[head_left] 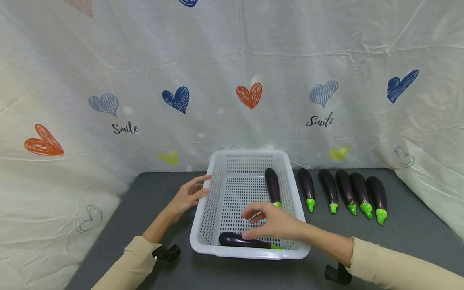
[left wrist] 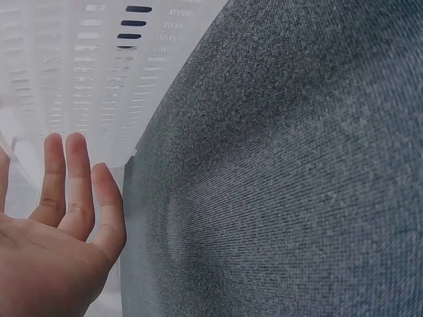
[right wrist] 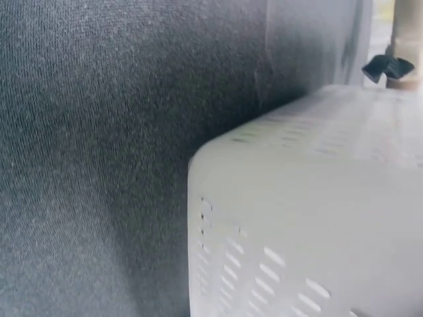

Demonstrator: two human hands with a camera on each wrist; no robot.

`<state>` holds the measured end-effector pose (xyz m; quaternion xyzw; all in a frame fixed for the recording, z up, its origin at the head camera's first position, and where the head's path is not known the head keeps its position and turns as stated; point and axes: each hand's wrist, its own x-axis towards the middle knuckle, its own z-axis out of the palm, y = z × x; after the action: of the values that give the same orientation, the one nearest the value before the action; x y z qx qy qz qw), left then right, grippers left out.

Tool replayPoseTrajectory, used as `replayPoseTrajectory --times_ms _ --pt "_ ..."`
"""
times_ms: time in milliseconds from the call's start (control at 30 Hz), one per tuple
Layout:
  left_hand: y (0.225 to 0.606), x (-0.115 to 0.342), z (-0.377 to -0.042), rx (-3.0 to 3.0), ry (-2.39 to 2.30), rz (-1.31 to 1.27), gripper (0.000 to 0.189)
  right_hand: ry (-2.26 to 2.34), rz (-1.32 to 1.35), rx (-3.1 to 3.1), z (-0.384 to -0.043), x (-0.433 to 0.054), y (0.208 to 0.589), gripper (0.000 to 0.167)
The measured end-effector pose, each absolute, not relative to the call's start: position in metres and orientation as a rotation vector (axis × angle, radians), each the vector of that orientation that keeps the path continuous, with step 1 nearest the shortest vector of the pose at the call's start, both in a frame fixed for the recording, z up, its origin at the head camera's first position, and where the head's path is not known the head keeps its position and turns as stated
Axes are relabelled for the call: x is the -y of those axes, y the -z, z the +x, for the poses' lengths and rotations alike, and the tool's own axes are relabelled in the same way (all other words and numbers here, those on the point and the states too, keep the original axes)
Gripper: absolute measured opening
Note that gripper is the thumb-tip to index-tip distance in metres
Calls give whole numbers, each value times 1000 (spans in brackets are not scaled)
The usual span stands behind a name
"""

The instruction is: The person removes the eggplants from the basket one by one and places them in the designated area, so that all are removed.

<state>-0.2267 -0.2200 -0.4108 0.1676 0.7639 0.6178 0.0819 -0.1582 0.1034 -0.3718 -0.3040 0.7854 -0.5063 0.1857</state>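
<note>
A white perforated plastic basket [head_left: 232,181] stands on the table with two eggplants inside. One eggplant [head_left: 272,185] lies lengthwise along the right wall, its green stem end toward me. Across the near end lies the other eggplant [head_left: 235,240], partly covered by my right thumb in the head view. My right hand [head_left: 275,220] hovers inside the basket with fingers bent loosely and a gap between thumb and fingers; nothing shows in its grasp. At the left rim, my left hand [head_left: 192,192] touches the basket with extended fingers, also seen beside the basket wall in the left wrist view.
To the basket's right, several eggplants [head_left: 344,189] lie in a row on the dark grey table [head_left: 152,201], green ends toward me. A white curtain [head_left: 217,60] printed with hearts hangs behind the table. The right wrist view shows the basket's outer corner [right wrist: 218,172].
</note>
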Motion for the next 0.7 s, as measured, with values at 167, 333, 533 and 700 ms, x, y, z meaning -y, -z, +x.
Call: replayPoseTrajectory --times_ms 167,333,533,700 --pt "411 220 -227 -2282 -1845 500 52 1442 -860 -2137 -157 -97 376 47" --pt "411 221 -227 -2273 -1855 496 52 1399 -921 -2149 -157 -92 381 49" --pt "412 221 -228 -2280 -1847 491 52 1349 -972 -2185 -157 -87 384 51" --pt "412 221 -228 -2281 -1845 484 52 1352 -1008 -2169 -159 -85 387 50"
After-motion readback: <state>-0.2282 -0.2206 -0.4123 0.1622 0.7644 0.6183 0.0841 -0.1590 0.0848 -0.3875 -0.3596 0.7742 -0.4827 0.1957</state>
